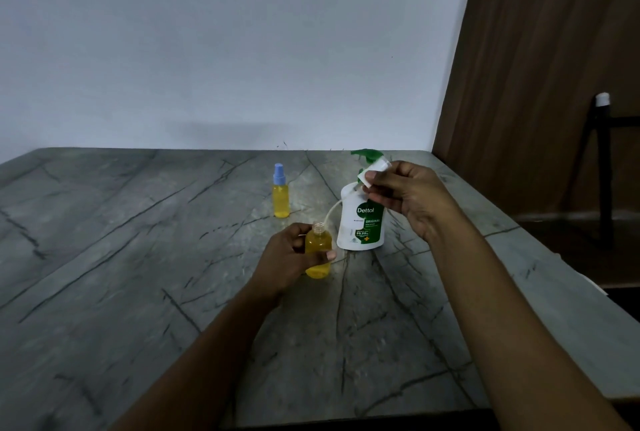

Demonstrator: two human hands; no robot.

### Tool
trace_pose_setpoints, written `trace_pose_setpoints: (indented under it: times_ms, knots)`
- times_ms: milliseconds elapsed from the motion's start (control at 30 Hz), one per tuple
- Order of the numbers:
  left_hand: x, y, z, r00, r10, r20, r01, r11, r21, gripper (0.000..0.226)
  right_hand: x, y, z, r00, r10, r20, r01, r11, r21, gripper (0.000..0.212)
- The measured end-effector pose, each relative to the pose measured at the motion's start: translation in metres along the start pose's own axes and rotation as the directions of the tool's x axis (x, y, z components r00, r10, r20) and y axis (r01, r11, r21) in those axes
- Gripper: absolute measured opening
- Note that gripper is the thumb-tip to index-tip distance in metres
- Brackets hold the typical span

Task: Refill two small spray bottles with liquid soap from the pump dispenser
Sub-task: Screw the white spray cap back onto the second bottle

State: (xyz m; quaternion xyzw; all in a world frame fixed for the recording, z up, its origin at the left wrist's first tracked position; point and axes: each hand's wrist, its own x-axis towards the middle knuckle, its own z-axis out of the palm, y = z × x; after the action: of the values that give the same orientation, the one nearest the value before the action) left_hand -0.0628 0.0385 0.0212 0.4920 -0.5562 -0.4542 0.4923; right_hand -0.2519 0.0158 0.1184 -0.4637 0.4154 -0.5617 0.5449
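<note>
My left hand (pixel 289 257) grips an uncapped small bottle (pixel 318 252) full of yellow liquid, standing on the grey marble table (pixel 138 257). Raised to the bottle's upper right, my right hand (pixel 408 196) pinches its white spray cap (pixel 375 171). The cap's thin dip tube (pixel 332 210) curves down, its end at the bottle's open neck. Right behind stands the white and green pump dispenser (pixel 363 222), its green pump head (pixel 367 154) partly hidden by the cap. A second small yellow bottle (pixel 281 196) with a blue spray cap stands farther back on the left.
A white wall closes the table's far edge. A brown wooden panel (pixel 536 84) rises at the right, with a dark chair frame (pixel 602 160) beyond the table's right edge.
</note>
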Motion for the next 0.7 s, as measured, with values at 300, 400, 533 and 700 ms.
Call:
trace_pose_setpoints:
  times_ms: [300, 400, 533, 700]
  knots:
    - [-0.004, -0.002, -0.001, 0.999, 0.050, 0.002, -0.050, 0.998, 0.030, 0.042, 0.006, -0.010, 0.012, 0.996, -0.070, 0.059, 0.077, 0.988, -0.134, 0.014]
    - [-0.004, -0.002, -0.001, 0.999, 0.053, 0.002, -0.053, 0.998, 0.033, 0.044, 0.008, -0.007, 0.016, 0.995, -0.062, 0.084, 0.080, 0.971, -0.223, 0.017]
    - [-0.003, -0.003, 0.000, 0.999, 0.052, -0.003, -0.052, 0.998, 0.031, 0.044, 0.007, -0.002, 0.021, 0.982, -0.053, 0.181, 0.120, 0.916, -0.382, 0.021]
    - [-0.004, -0.001, 0.000, 0.998, 0.064, -0.012, -0.063, 0.997, 0.052, 0.043, 0.006, -0.005, 0.030, 0.931, -0.007, 0.364, 0.252, 0.733, -0.632, 0.036]
